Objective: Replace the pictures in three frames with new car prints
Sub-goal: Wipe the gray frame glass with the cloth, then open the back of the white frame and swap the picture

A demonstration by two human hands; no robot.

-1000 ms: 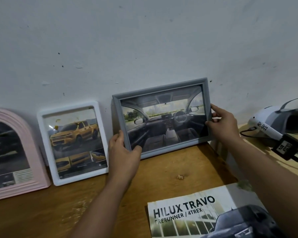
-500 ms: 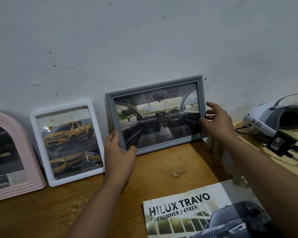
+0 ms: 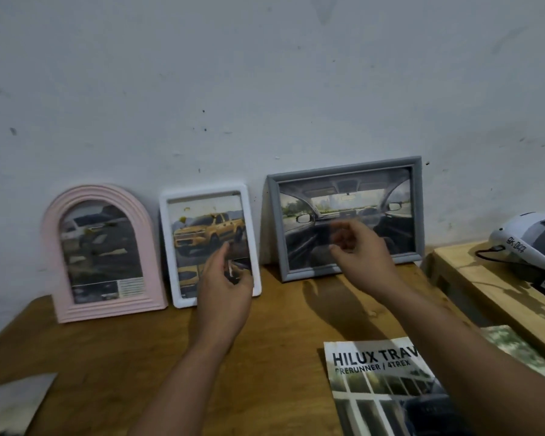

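both hands empty, left hand (image 3: 225,286) half-curled, right hand (image 3: 361,251) loosely open, raised before frames

close head view, down toward the table (image 3: 114,357)

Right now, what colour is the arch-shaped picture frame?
Pale pink arched frame, clearest in the head view.

Two bare forearms reach in from the near edge, each ending in a bare hand: the left hand (image 3: 225,289) and the right hand (image 3: 361,258). No sleeve shows. The fingers on both are blurred, so finer detail cannot be told.
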